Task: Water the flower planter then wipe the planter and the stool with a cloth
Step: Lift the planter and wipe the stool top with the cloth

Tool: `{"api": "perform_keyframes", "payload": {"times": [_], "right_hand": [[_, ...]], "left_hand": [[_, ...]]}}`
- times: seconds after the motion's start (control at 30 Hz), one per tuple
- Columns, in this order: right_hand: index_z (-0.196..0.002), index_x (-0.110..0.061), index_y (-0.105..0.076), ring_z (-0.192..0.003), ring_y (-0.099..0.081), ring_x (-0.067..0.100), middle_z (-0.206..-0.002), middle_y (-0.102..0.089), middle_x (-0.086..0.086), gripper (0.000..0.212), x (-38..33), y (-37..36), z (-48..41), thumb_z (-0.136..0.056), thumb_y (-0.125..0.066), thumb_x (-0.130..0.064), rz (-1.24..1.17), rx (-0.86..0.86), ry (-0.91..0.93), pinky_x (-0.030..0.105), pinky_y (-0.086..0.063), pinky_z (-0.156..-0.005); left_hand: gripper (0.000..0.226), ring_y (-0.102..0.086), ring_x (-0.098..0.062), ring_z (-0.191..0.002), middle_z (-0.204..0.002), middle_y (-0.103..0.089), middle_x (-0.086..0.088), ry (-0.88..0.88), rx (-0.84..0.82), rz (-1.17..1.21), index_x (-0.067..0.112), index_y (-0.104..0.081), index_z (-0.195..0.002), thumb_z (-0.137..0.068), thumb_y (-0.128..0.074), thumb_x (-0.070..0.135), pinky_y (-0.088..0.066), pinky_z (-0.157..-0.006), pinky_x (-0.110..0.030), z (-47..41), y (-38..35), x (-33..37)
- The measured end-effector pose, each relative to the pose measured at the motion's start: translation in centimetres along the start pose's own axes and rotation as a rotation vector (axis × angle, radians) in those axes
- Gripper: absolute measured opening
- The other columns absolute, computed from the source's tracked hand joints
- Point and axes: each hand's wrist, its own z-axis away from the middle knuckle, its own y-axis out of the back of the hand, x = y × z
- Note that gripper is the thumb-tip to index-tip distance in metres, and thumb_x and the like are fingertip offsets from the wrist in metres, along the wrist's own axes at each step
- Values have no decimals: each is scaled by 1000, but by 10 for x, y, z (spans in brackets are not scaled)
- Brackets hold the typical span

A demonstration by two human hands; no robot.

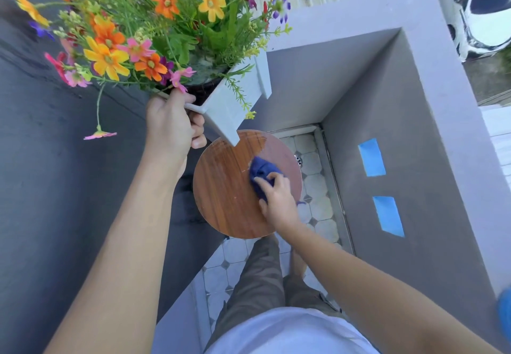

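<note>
My left hand grips the near edge of the white flower planter and holds it up in the air, tilted, above the stool. Orange, yellow and pink flowers spill out of it to the upper left. Below it stands the round wooden stool, its top seen from above. My right hand presses a bunched dark blue cloth onto the right part of the stool top. A wet sheen shows on the wood near the cloth.
A grey parapet wall wraps the corner on the right, with two blue tape strips. A dark wall runs along the left. The tiled floor has a drain. My legs stand below the stool. A white car is beyond the wall.
</note>
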Motion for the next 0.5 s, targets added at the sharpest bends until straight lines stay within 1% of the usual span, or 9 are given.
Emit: {"api": "perform_keyframes", "payload": {"times": [0.1, 0.17, 0.2, 0.23, 0.27, 0.33, 0.4, 0.43, 0.5], "right_hand": [[-137, -19, -59, -116, -47, 36, -131, -50, 15, 60, -13, -25, 21, -79, -67, -7, 96, -200, 302, 46, -57, -78], [-136, -18, -59, -110, -51, 37, -129, -52, 17, 55, -6, -30, 25, -81, -67, -10, 200, -291, 532, 47, -57, -80], [-136, -19, -58, -109, -51, 36, -130, -52, 16, 55, 0, -26, 21, -82, -67, -13, 235, -309, 588, 47, -56, -82], [-137, -21, -57, -111, -49, 35, -132, -51, 15, 57, 7, -20, 14, -82, -68, -15, 256, -314, 596, 46, -56, -84], [-137, -23, -56, -113, -47, 34, -132, -49, 13, 58, 13, -11, 4, -81, -69, -17, 265, -297, 576, 46, -56, -84], [-136, -23, -58, -114, -46, 35, -131, -50, 12, 59, 26, 10, -21, -79, -70, -15, 241, -209, 462, 48, -55, -85], [-135, -20, -61, -115, -47, 39, -128, -52, 14, 59, 36, 31, -48, -77, -70, -11, 172, -73, 279, 51, -53, -89], [-135, -19, -61, -118, -46, 38, -129, -52, 15, 58, 39, 41, -61, -78, -69, -10, 145, -15, 179, 50, -53, -89], [-138, -18, -58, -124, -41, 35, -131, -48, 13, 56, 39, 51, -78, -83, -67, -12, 123, 46, 38, 46, -55, -83]], "left_hand": [[4, -27, -13, -37, -48, -44, -3, -19, 20, -1, 7, -43, -94, -91, -41, 8, -21, -42, -23, 0, 2, 2], [7, -26, -14, -39, -52, -42, -6, -24, 36, -2, 7, -44, -98, -92, -40, 8, -20, -43, -23, 0, 3, 3], [7, -26, -14, -39, -52, -42, -6, -25, 37, 0, 7, -43, -99, -92, -40, 8, -20, -44, -23, 0, 4, 3], [7, -26, -14, -39, -50, -43, -5, -27, 37, 2, 7, -43, -99, -92, -41, 8, -20, -44, -23, 0, 5, 4], [7, -26, -14, -39, -48, -43, -4, -29, 37, 6, 7, -43, -99, -92, -41, 8, -21, -43, -23, -1, 6, 5], [7, -26, -14, -39, -48, -43, -3, -31, 40, 8, 7, -43, -99, -92, -42, 8, -21, -43, -23, -2, 7, 6], [9, -25, -14, -39, -49, -43, -4, -31, 45, 16, 8, -44, -100, -92, -41, 8, -21, -43, -23, -2, 9, 6], [9, -25, -14, -40, -48, -43, -3, -34, 42, 23, 8, -44, -100, -92, -41, 8, -21, -44, -23, -2, 9, 6], [9, -25, -14, -40, -46, -44, -2, -36, 35, 35, 9, -44, -99, -92, -40, 8, -20, -45, -24, -1, 8, 6]]}}
